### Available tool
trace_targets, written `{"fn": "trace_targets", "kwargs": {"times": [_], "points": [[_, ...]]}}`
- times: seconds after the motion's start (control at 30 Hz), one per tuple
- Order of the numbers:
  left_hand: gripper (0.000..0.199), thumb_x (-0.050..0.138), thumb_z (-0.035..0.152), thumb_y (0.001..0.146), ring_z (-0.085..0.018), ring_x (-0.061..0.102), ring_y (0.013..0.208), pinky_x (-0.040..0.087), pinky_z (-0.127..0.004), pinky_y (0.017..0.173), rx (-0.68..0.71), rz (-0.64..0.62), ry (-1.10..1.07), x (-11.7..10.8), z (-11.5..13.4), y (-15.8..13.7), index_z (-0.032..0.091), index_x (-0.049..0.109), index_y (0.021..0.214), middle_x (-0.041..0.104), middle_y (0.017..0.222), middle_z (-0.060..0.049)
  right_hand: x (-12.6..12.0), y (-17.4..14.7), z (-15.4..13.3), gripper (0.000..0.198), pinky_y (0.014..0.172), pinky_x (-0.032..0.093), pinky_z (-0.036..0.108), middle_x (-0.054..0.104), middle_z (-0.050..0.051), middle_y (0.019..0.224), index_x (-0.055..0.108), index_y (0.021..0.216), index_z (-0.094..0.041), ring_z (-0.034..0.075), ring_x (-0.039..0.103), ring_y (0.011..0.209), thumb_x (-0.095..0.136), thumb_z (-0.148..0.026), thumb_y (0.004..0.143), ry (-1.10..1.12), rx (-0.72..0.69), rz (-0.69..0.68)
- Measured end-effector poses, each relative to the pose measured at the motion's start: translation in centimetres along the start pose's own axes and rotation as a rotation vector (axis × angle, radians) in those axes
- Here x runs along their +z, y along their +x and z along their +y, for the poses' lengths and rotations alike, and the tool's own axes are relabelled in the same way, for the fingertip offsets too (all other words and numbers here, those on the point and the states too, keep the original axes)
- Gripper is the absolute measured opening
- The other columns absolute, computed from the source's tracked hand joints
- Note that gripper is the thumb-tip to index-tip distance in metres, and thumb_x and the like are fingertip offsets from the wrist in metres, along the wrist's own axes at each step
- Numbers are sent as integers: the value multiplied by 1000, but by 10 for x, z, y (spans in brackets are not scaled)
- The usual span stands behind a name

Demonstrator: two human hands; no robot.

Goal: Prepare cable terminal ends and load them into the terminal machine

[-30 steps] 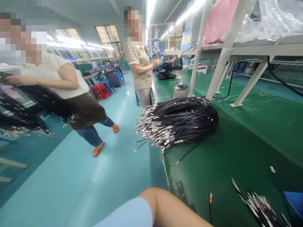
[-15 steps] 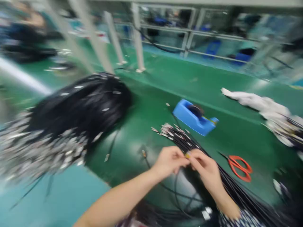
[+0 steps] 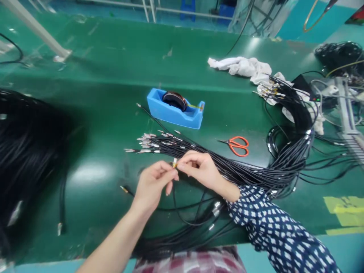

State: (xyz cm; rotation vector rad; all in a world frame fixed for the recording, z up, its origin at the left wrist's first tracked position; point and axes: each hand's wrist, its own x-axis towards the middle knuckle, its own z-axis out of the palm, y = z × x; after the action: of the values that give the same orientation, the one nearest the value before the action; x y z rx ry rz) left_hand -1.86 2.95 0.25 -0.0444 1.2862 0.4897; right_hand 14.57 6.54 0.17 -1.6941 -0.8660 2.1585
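Both hands meet over the green table, thumbs and fingertips pinched together. My left hand (image 3: 155,184) grips the end of a black cable (image 3: 174,201), whose body hangs down below the fingers. At that cable end sits a small white and yellowish connector (image 3: 174,162). My right hand (image 3: 200,168) pinches at the same spot, on what looks like a bit of amber tape; the fingers partly hide it. Just behind the hands lies a bundle of black cables (image 3: 241,168) with stripped, light-coloured ends pointing left. Another cable end with a yellow tip (image 3: 124,189) lies left of my left hand.
A blue tape dispenser (image 3: 173,115) with an amber roll stands behind the cables. Red-handled scissors (image 3: 236,146) lie to the right. White cloth (image 3: 244,67) is at the back right. A large black cable heap (image 3: 31,151) fills the left side. More cables (image 3: 184,239) lie along the front edge.
The camera view has turned to the right, so the dispenser, scissors and cables appear further left. Both hands remain pinched together at the cable end.
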Motion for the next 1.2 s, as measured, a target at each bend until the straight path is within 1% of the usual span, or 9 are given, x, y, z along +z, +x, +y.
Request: {"fn": "trace_targets", "kwargs": {"times": [0.1, 0.23, 0.37, 0.43, 0.53, 0.63, 0.73, 1.0, 1.2], "points": [[25, 76, 26, 75, -4, 47, 36, 32, -15, 36, 3, 20, -3, -1, -2, -1, 13, 56, 67, 63, 60, 2, 1, 0, -1, 22, 47, 40, 21, 65, 4, 81, 75, 82, -17, 8, 51, 55, 72, -39, 82, 19, 19, 11], [23, 75, 26, 76, -4, 47, 35, 32, -15, 36, 10, 44, 0, -2, -4, -1, 14, 56, 69, 63, 61, 3, 5, -3, 2, 25, 48, 45, 22, 65, 4, 87, 74, 87, -17, 7, 53, 52, 68, -41, 85, 115, 36, 25], [23, 75, 25, 76, -4, 47, 35, 32, -15, 35, 6, 51, -8, -2, -4, 0, 14, 56, 69, 63, 61, 3, 7, -4, 4, 30, 47, 44, 20, 64, 2, 88, 68, 108, -19, 6, 54, 51, 63, -42, 89, 179, 82, 26], [23, 75, 24, 76, -4, 47, 36, 33, -15, 36, 4, 56, -6, -2, -3, 0, 14, 56, 69, 63, 61, 3, 7, -4, 3, 32, 48, 45, 20, 65, 3, 90, 66, 112, -19, 6, 55, 53, 62, -42, 89, 181, 94, 13], [22, 75, 24, 76, -4, 47, 36, 33, -15, 36, 5, 52, -1, -2, -2, -1, 14, 56, 69, 62, 61, 3, 7, -3, 2, 31, 51, 46, 21, 66, 4, 95, 68, 105, -18, 7, 54, 57, 66, -42, 86, 142, 103, -15], [23, 76, 24, 75, -4, 48, 36, 33, -15, 36, 3, 47, -3, -2, -1, -2, 14, 57, 68, 62, 61, 3, 8, -3, 3, 29, 49, 44, 21, 66, 3, 86, 69, 93, -16, 7, 51, 55, 71, -42, 82, 95, 104, 9], [22, 76, 24, 76, -4, 47, 36, 33, -14, 36, -2, 46, -3, -2, -2, -2, 14, 57, 69, 62, 61, 3, 9, -2, 5, 28, 47, 41, 21, 62, 2, 79, 68, 82, -15, 7, 47, 52, 72, -43, 81, 59, 84, 58], [24, 75, 31, 78, -4, 49, 41, 36, -14, 39, -53, -18, -75, 3, -1, -5, 13, 60, 71, 64, 65, 1, 10, -3, 3, 19, 49, 41, 22, 63, 3, 80, 69, 79, -15, 8, 48, 55, 71, -34, 84, 24, 65, 88], [22, 76, 30, 78, -4, 49, 42, 37, -14, 40, -62, -28, -136, 5, -2, -6, 14, 62, 72, 65, 67, 0, 10, -1, 2, 21, 51, 43, 22, 62, 2, 75, 68, 79, -16, 9, 52, 57, 70, -36, 84, 40, 82, 74]]}}
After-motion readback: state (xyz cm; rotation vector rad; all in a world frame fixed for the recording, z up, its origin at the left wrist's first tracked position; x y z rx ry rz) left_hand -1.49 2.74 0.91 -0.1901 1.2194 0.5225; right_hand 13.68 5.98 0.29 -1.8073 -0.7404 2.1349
